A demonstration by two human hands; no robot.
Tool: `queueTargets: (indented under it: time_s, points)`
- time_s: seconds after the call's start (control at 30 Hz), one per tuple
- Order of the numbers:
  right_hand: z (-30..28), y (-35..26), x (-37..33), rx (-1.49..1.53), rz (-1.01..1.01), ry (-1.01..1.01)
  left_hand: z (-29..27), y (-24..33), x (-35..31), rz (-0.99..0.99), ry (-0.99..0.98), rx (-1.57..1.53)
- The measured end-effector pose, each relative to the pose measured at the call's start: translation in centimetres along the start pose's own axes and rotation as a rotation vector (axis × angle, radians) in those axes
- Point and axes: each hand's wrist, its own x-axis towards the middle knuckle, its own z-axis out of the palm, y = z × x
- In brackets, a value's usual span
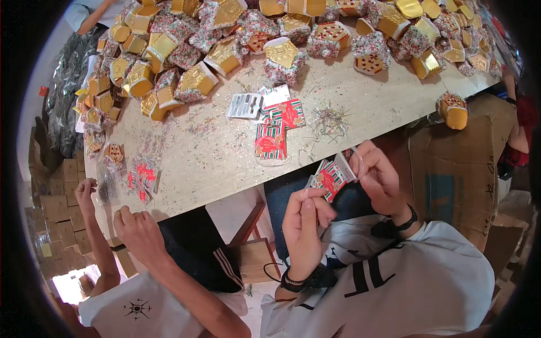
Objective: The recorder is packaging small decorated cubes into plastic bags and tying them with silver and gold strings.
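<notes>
A bunch of red, green and white striped gift tags [329, 179] is up in front of my lap, near the table's edge. My right hand [380, 174] is closed in a pinch at the top of the bunch, where a pale loop or strip shows. My left hand [303, 228] is just left of and below the tags, fingers curled and thumb pressed in. A thin pale strand seems to cross its index finger; what it grips is too small to tell. On the table lie more striped tags [271, 141], a white header card [244, 106] and a tangle of thin wire hooks [331, 121].
House-shaped ornaments [282, 56] with gold bases and sprinkle-covered sides crowd the table's far side. One ornament [453, 110] sits at the right edge. To my left, a co-worker's hand [138, 231] is near red tags [144, 179]. A cardboard box [451, 174] stands right.
</notes>
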Motion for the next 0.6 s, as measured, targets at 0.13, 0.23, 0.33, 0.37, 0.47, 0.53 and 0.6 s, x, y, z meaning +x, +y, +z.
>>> queueTargets:
  time_s: [0.13, 0.23, 0.33, 0.37, 0.47, 0.53, 0.6]
  points:
    - [0.3, 0.4, -0.4, 0.011, -0.033, 0.057, -1.0, -0.5, -0.2, -0.181, -0.148, -0.214]
    - [1.0, 0.4, -0.2, -0.001, -0.071, 0.059, -0.8, -0.3, -0.4, -0.208, -0.137, 0.028]
    - [1.0, 0.0, 0.2, -0.131, -0.122, -0.007, -0.8, -0.6, -0.3, -0.198, -0.118, 0.007]
    - [0.9, -0.1, 0.3, -0.129, -0.121, -0.009, -0.8, -0.5, -0.2, -0.213, -0.098, 0.026]
    - [0.4, -0.6, 0.7, -0.281, -0.197, -0.047, -0.7, -0.3, 0.0, -0.183, -0.108, 0.091]
    - [0.5, -0.6, 0.5, -0.203, -0.152, -0.029, -0.3, -0.1, -0.1, -0.161, -0.112, 0.136]
    - [0.3, -0.6, 0.6, -0.217, -0.161, -0.071, 0.1, -0.3, -0.2, -0.137, -0.115, 0.183]
